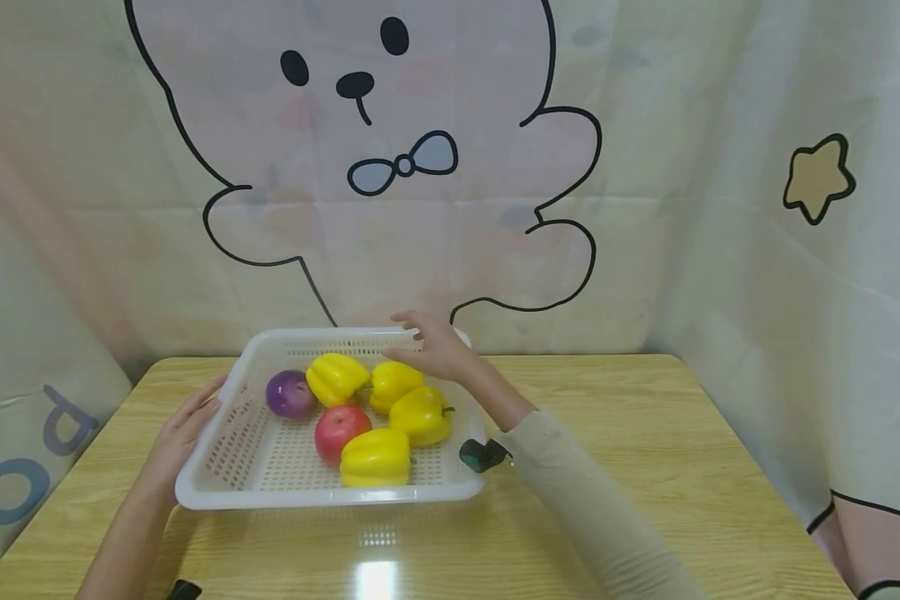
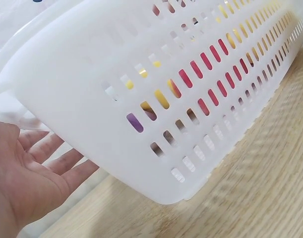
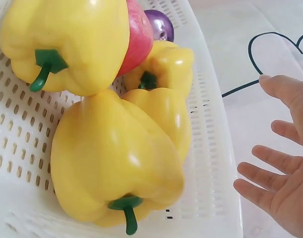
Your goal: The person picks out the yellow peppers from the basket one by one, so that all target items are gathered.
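A white perforated plastic basket (image 1: 270, 500) holds several yellow bell peppers (image 1: 375, 458), a red apple (image 1: 342, 433) and a round, shiny purple vegetable (image 1: 291, 394) resembling an onion. At the basket's left side is my left hand (image 1: 187, 425), its fingers fairly straight along the wall. The left wrist view has those fingers (image 2: 67, 161) extended beside and partly behind the basket's end. My right hand (image 1: 438, 350) hovers around the back right rim with spread fingers, holding nothing. In the right wrist view, its fingers (image 3: 270, 153) point toward the rim, close to the peppers (image 3: 116, 163).
The basket stands on a light wood-grain table (image 1: 607, 467). Behind it hangs a pale curtain (image 1: 660, 125) printed with a cartoon bear, and more printed cloth encloses both sides. A small dark device (image 1: 483, 455) sits at the right wrist, beside the basket's right edge.
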Demonstrator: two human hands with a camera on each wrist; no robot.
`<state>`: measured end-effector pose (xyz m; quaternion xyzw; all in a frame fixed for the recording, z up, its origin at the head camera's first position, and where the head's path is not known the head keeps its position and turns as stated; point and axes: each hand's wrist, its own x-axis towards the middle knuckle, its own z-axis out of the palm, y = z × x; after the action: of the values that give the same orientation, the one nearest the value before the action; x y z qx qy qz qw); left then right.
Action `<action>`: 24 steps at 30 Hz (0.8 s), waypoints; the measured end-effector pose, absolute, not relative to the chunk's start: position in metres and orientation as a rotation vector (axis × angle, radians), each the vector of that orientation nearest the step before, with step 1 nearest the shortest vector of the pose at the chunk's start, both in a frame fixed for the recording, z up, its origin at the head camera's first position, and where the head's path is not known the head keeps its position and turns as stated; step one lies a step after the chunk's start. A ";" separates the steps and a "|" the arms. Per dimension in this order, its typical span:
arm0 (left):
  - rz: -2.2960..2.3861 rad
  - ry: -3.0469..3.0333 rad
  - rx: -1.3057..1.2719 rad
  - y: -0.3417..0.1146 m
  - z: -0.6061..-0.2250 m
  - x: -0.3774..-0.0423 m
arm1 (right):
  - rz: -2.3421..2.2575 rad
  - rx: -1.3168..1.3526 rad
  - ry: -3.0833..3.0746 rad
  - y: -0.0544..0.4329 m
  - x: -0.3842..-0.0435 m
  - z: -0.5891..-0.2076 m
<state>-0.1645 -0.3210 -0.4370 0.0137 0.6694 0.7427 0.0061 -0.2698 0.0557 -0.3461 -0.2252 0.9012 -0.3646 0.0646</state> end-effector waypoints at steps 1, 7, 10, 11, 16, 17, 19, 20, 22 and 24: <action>2.328 2.089 0.047 -0.321 -0.437 -0.165 | -1.115 -0.671 2.713 0.054 -0.270 -0.347; 2.320 2.091 0.050 -0.321 -0.437 -0.165 | -1.136 -0.667 2.683 0.047 -0.271 -0.352; 2.305 2.107 0.039 -0.321 -0.436 -0.165 | -1.141 -0.668 2.672 0.045 -0.271 -0.354; 2.300 2.111 0.033 -0.321 -0.437 -0.165 | -1.143 -0.666 2.671 0.044 -0.271 -0.355; 2.271 2.141 0.009 -0.321 -0.437 -0.165 | -1.157 -0.635 2.658 0.042 -0.272 -0.360; 2.270 2.142 0.008 -0.321 -0.436 -0.165 | -1.160 -0.627 2.653 0.042 -0.272 -0.361; 2.267 2.143 0.011 -0.321 -0.436 -0.165 | -1.165 -0.616 2.641 0.041 -0.272 -0.364; 2.269 2.140 0.011 -0.321 -0.436 -0.165 | -1.164 -0.613 2.637 0.041 -0.273 -0.365; 2.272 2.140 0.011 -0.322 -0.436 -0.165 | -1.158 -0.604 2.635 0.040 -0.274 -0.369; 2.282 2.127 0.023 -0.322 -0.436 -0.164 | -1.155 -0.595 2.635 0.040 -0.275 -0.372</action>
<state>-0.1643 -0.3217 -0.4362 0.0075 0.6818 0.7314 0.0109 -0.2747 0.0396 -0.3720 -0.2015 0.8922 -0.3911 0.1019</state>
